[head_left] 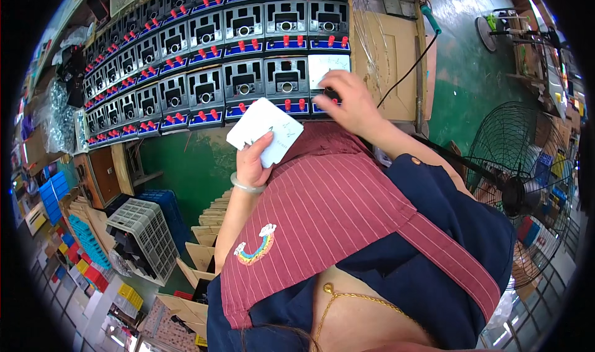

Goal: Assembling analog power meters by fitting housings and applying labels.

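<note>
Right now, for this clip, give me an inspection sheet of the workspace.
Surface: cardboard sheet beside rows of units; green floor below.
Job's things: stack of white cards in the left hand; one white card lies on a unit; grey units with red knobs in tight rows.
Clutter: grey crate, cardboard pieces, coloured boxes at lower left.
Grippers: left hand grips the stack; right hand rests on the end unit, fingers bent.
Cables: black cable across the cardboard to a green-handled tool.
Surroundings: floor fan on the right, shelves behind it.
</note>
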Tool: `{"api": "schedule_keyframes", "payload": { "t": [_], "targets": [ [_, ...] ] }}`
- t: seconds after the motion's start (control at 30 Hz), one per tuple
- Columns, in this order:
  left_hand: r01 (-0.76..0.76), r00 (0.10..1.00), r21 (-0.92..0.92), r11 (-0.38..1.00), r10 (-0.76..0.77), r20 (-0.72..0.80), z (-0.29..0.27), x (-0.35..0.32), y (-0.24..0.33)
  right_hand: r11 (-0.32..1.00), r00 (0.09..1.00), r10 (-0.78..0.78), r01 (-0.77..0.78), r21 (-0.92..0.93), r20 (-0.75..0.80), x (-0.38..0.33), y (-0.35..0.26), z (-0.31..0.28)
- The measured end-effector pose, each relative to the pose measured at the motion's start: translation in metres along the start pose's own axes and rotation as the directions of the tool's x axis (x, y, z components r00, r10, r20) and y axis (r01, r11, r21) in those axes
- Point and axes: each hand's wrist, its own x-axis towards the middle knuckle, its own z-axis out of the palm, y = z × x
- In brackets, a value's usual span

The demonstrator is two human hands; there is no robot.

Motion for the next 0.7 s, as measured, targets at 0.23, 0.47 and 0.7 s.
{"api": "schedule_keyframes", "payload": {
  "t": [0.23, 0.47, 0.7],
  "targets": [
    [-0.020, 0.999, -0.134, 0.991, 0.024, 0.025, -0.011, -0.001, 0.000, 0.649, 0.795, 0.400, -0.597, 0.471, 0.457, 0.049, -0.012, 0.031],
    [-0.095, 0.995, -0.125, 0.988, 0.095, -0.008, -0.036, -0.011, 0.012, 0.969, 0.983, -0.146, 0.166, -0.184, 0.113, 0.091, 0.014, 0.032],
    [-0.132, 0.990, -0.155, 0.979, 0.122, -0.074, -0.038, -0.016, 0.009, 0.806, 0.766, 0.200, -0.483, 0.342, 0.611, 0.062, -0.058, 0.072]
  ]
}}
